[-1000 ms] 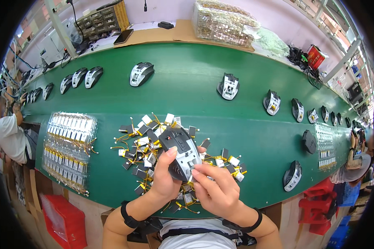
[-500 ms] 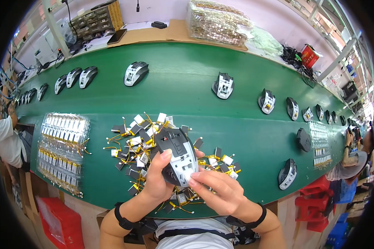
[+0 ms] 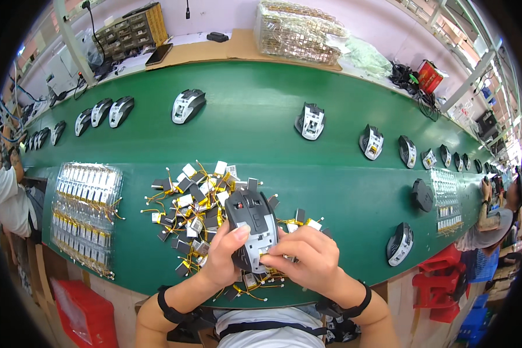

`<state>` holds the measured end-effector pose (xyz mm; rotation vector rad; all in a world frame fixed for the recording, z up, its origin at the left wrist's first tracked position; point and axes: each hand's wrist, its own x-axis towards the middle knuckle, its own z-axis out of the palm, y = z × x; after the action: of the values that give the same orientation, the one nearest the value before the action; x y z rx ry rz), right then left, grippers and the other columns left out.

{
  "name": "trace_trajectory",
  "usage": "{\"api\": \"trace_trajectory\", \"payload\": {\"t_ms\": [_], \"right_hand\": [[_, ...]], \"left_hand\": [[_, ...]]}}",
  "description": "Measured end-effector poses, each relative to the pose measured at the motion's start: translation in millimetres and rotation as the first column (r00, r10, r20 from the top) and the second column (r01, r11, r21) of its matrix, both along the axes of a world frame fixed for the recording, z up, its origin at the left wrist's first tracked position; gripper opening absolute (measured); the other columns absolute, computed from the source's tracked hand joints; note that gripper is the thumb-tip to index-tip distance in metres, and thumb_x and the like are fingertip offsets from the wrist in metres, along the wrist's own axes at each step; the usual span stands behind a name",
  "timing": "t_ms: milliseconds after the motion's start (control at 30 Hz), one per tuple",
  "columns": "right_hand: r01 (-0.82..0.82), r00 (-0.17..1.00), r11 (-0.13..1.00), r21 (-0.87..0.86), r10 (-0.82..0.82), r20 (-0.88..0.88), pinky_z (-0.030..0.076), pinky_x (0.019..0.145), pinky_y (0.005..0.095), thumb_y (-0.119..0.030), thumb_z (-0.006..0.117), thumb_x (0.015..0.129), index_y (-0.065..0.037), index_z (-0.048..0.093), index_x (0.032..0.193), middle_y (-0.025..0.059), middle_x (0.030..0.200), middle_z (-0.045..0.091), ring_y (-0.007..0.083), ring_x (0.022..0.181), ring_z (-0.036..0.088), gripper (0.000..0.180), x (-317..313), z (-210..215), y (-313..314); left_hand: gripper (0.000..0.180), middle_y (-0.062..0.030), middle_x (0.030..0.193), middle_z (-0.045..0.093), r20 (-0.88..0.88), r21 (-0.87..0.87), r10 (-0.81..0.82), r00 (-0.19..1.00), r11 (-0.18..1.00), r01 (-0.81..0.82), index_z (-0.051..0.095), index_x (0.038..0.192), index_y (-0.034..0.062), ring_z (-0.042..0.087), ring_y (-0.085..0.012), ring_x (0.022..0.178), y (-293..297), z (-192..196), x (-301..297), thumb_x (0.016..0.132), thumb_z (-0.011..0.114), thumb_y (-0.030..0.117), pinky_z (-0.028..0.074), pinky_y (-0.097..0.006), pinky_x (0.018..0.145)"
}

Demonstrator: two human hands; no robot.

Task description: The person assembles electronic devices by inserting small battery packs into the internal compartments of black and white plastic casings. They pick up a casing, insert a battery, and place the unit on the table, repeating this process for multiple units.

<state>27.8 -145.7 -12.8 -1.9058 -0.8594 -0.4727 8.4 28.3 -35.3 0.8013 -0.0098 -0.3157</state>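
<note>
Hands clamp one mouse point(image 3: 253, 229) between them: left hand point(image 3: 225, 255) grips its left side, right hand point(image 3: 303, 258) presses fingertips on its rear. Batteries point(image 3: 191, 203) lie heaped just left of them, on the belt point(image 3: 261, 122).

The left hand point(image 3: 223, 261) and right hand point(image 3: 304, 261) cover the lower end of the grey mouse shell point(image 3: 252, 229); small parts under both palms stay hidden; far shells point(image 3: 470, 162) along the surface point(image 3: 243, 122) are too small to tell.
</note>
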Motion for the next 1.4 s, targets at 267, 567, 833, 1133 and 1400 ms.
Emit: {"api": "trace_trajectory", "payload": {"t_ms": [267,567,833,1133,1400], "right_hand": [[-0.033,0.975,0.977,-0.211,0.078,0.208,0.055,0.066,0.0321,-0.007,0.077,0.07,-0.001,0.07,0.097,0.0093,0.096,0.067,0.022,0.08,0.066,0.028,-18.0,11.6,-15.2],[0.055,0.992,0.995,-0.087,-0.045,0.12,0.054,0.064,0.0304,0.003,0.079,0.07,0.0,0.069,0.089,0.0096,0.088,0.066,0.0225,0.074,0.066,0.022,-15.1,9.3,0.0],[0.2,0.979,0.966,0.164,-0.188,-0.084,0.049,0.068,0.0313,0.0,0.079,0.07,-0.004,0.072,0.098,0.0076,0.102,0.065,0.0215,0.082,0.059,0.029,-31.5,-16.2,43.2],[0.136,0.94,0.964,-0.228,-0.053,0.336,0.051,0.07,0.0316,0.004,0.068,0.065,-0.004,0.074,0.1,0.0054,0.108,0.069,0.0226,0.089,0.063,0.037,-19.6,-5.1,12.3],[0.139,0.91,0.948,-0.286,-0.008,0.415,0.045,0.069,0.0263,-0.012,0.067,0.081,-0.004,0.071,0.103,0.0089,0.112,0.07,0.0159,0.088,0.063,0.024,-22.2,-8.6,8.9]], "left_hand": [[0.059,-0.0238,0.116,0.063,0.08,0.04,0.01,0.997,0.999,-0.014,0.048,0.126,-0.0056,0.066,-0.0293,0.101,7.0,6.7,5.2,0.089,0.049,0.04,0.054,-0.041,0.09],[0.06,-0.0247,0.118,0.061,0.167,0.091,0.158,0.973,0.98,-0.174,0.043,0.131,-0.0051,0.066,-0.0303,0.101,0.0,3.4,-0.7,0.091,0.048,0.039,0.055,-0.042,0.088],[0.073,-0.0241,0.12,0.057,0.181,0.029,0.38,0.907,0.92,-0.392,0.035,0.14,0.0023,0.068,-0.0334,0.09,0.4,11.1,-2.2,0.087,0.051,0.05,0.058,-0.044,0.078],[0.055,-0.0191,0.112,0.066,0.104,0.083,0.326,0.939,0.939,-0.335,0.055,0.121,-0.0024,0.069,-0.0231,0.091,0.9,13.9,1.0,0.093,0.044,0.044,0.055,-0.035,0.083],[0.057,-0.0201,0.111,0.066,0.009,0.012,0.219,0.976,0.976,-0.219,0.054,0.121,-0.0006,0.071,-0.0294,0.08,7.9,12.6,3.6,0.094,0.041,0.048,0.059,-0.039,0.073]]}}
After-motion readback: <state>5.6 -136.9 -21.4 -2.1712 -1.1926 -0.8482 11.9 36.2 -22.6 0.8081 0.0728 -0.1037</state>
